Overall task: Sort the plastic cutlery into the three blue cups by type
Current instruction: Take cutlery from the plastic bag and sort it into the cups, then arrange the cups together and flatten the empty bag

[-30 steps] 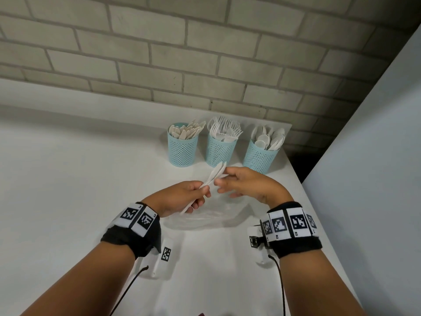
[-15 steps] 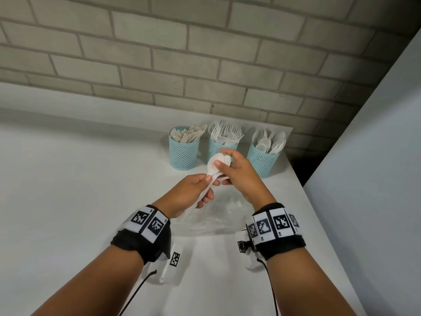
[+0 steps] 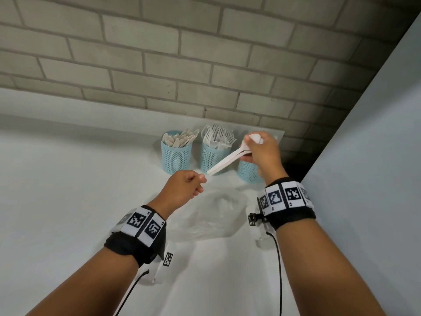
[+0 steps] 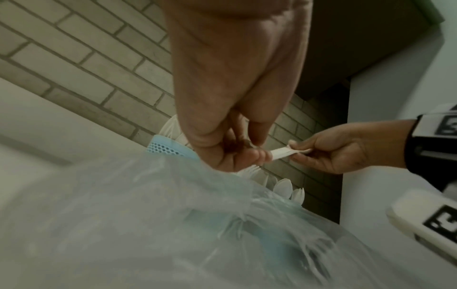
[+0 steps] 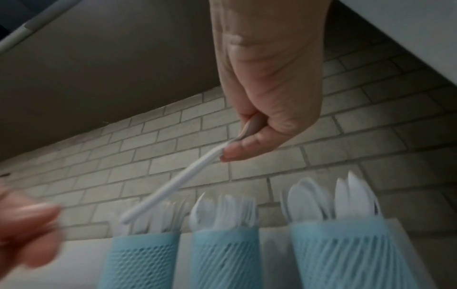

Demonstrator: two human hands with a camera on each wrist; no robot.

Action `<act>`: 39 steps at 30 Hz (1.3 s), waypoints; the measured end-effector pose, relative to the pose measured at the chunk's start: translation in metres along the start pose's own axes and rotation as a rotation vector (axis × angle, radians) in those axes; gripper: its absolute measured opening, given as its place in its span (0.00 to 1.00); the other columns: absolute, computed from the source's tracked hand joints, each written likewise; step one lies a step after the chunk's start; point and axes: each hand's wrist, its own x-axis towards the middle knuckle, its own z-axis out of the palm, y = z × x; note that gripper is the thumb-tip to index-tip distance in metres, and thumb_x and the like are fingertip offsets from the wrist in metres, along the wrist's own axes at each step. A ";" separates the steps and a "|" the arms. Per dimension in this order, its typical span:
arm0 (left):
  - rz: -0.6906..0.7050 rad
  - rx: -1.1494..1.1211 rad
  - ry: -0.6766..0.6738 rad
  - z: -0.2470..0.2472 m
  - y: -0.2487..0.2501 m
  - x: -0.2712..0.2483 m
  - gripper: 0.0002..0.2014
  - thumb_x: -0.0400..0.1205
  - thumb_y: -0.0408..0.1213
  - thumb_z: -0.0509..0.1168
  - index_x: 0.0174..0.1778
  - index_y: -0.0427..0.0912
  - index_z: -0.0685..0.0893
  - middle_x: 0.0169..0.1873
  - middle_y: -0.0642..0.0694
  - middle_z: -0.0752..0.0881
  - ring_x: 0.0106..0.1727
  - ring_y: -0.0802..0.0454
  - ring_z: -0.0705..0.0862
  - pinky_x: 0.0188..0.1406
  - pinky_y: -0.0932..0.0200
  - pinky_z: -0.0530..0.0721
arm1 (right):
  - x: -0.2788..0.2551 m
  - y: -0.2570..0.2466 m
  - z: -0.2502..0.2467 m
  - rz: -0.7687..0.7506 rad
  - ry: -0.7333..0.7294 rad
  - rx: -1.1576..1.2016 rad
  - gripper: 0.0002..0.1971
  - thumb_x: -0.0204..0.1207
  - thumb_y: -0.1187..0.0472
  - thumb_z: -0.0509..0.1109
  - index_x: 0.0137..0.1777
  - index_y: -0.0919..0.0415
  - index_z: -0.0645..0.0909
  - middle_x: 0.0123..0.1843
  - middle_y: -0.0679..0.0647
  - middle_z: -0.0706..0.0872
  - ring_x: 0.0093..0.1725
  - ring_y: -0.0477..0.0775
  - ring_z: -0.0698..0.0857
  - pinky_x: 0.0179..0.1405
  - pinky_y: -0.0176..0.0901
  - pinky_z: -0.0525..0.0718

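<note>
Three blue mesh cups stand in a row by the brick wall. The left cup (image 3: 176,158) holds knives, the middle cup (image 3: 211,157) forks, and the right cup (image 3: 247,173) is partly hidden behind my right hand (image 3: 256,148). That hand grips two or three white spoons (image 3: 227,161) by their bowls above the right cup, handles slanting down-left. In the right wrist view the spoons (image 5: 178,183) hang above the cup row. My left hand (image 3: 190,182) is curled just off the handle tips, holding nothing.
A crumpled clear plastic bag (image 3: 211,215) lies on the white table (image 3: 68,201) between my wrists; it fills the lower part of the left wrist view, bag (image 4: 173,215). A pale panel (image 3: 376,156) borders the table's right edge.
My right hand has carried the spoons up and right, from the table's middle to above the right cup. My left hand has let go of the handles and stayed behind.
</note>
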 end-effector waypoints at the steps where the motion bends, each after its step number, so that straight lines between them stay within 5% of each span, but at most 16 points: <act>1: -0.001 0.004 0.016 -0.001 -0.001 0.001 0.10 0.85 0.38 0.59 0.49 0.39 0.85 0.33 0.49 0.84 0.33 0.59 0.80 0.33 0.72 0.78 | 0.007 -0.008 -0.008 -0.070 0.084 -0.059 0.07 0.81 0.63 0.65 0.55 0.65 0.79 0.50 0.62 0.83 0.42 0.57 0.86 0.30 0.38 0.88; 5: 0.013 0.006 0.077 -0.005 -0.001 0.004 0.07 0.83 0.35 0.62 0.48 0.39 0.85 0.35 0.50 0.85 0.35 0.60 0.81 0.34 0.70 0.76 | 0.024 -0.036 -0.033 -0.422 0.377 -0.282 0.13 0.84 0.57 0.59 0.58 0.65 0.79 0.46 0.52 0.80 0.41 0.46 0.81 0.36 0.25 0.80; 11: 0.016 0.051 0.151 -0.008 -0.003 0.009 0.04 0.81 0.36 0.63 0.42 0.49 0.81 0.40 0.50 0.85 0.42 0.57 0.82 0.38 0.67 0.76 | 0.050 -0.030 -0.040 -0.551 0.503 -0.537 0.16 0.86 0.54 0.55 0.59 0.62 0.80 0.49 0.58 0.86 0.47 0.55 0.84 0.41 0.36 0.72; 17: -0.020 -0.013 0.265 -0.012 -0.004 0.017 0.06 0.83 0.39 0.62 0.53 0.44 0.77 0.40 0.49 0.82 0.44 0.52 0.80 0.39 0.65 0.76 | 0.071 0.019 -0.030 -0.395 0.321 -0.726 0.17 0.86 0.54 0.54 0.57 0.64 0.81 0.48 0.68 0.85 0.49 0.66 0.83 0.41 0.43 0.73; 19: -0.044 -0.041 0.299 -0.016 -0.006 0.023 0.11 0.83 0.39 0.63 0.58 0.41 0.74 0.40 0.49 0.80 0.47 0.50 0.80 0.44 0.60 0.77 | 0.078 0.034 -0.028 -0.363 0.252 -0.798 0.17 0.85 0.55 0.54 0.59 0.63 0.82 0.54 0.70 0.84 0.59 0.68 0.81 0.51 0.49 0.77; 21: -0.070 -0.031 0.324 -0.021 -0.010 0.031 0.17 0.81 0.39 0.66 0.63 0.39 0.72 0.50 0.44 0.80 0.56 0.45 0.80 0.52 0.57 0.78 | 0.081 0.046 -0.026 -0.275 0.186 -0.946 0.18 0.85 0.54 0.52 0.62 0.60 0.82 0.63 0.69 0.81 0.71 0.66 0.73 0.66 0.57 0.72; 23: -0.102 0.018 0.349 -0.026 -0.018 0.041 0.25 0.78 0.41 0.70 0.68 0.38 0.70 0.63 0.39 0.75 0.65 0.43 0.77 0.61 0.52 0.79 | 0.083 0.054 -0.026 -0.208 0.145 -1.042 0.18 0.85 0.54 0.50 0.63 0.55 0.81 0.68 0.66 0.78 0.75 0.63 0.67 0.70 0.59 0.67; 27: -0.112 0.165 0.394 -0.032 -0.027 0.056 0.44 0.68 0.46 0.78 0.75 0.38 0.63 0.72 0.38 0.66 0.74 0.41 0.66 0.74 0.45 0.68 | 0.084 0.040 -0.023 -0.142 0.013 -1.232 0.19 0.85 0.54 0.50 0.74 0.51 0.71 0.79 0.57 0.66 0.81 0.64 0.53 0.75 0.64 0.59; 29: -0.111 0.207 0.381 -0.031 -0.030 0.063 0.51 0.65 0.47 0.80 0.77 0.37 0.58 0.74 0.38 0.63 0.77 0.43 0.61 0.76 0.47 0.64 | 0.075 0.027 -0.012 -0.211 0.085 -1.175 0.20 0.84 0.55 0.53 0.76 0.51 0.69 0.81 0.57 0.63 0.81 0.64 0.51 0.76 0.63 0.55; 32: -0.097 0.125 0.345 -0.031 -0.036 0.077 0.58 0.60 0.46 0.83 0.79 0.38 0.54 0.75 0.40 0.62 0.78 0.43 0.62 0.77 0.45 0.65 | 0.047 0.013 0.020 -0.516 0.193 -0.959 0.21 0.81 0.57 0.59 0.73 0.53 0.72 0.78 0.56 0.69 0.78 0.61 0.60 0.75 0.57 0.59; 35: -0.071 0.035 0.358 -0.030 -0.039 0.086 0.65 0.49 0.50 0.84 0.78 0.39 0.55 0.74 0.42 0.68 0.75 0.43 0.69 0.74 0.43 0.70 | 0.013 0.008 0.062 -0.629 -0.093 -0.719 0.23 0.80 0.56 0.62 0.75 0.57 0.70 0.72 0.58 0.72 0.72 0.58 0.69 0.72 0.46 0.66; 39: -0.069 0.022 0.368 -0.032 -0.048 0.101 0.66 0.55 0.40 0.86 0.81 0.37 0.48 0.74 0.41 0.70 0.74 0.44 0.70 0.74 0.52 0.69 | -0.008 0.027 0.106 -0.356 -0.443 -0.698 0.37 0.78 0.54 0.68 0.81 0.63 0.55 0.80 0.59 0.63 0.80 0.57 0.61 0.78 0.47 0.61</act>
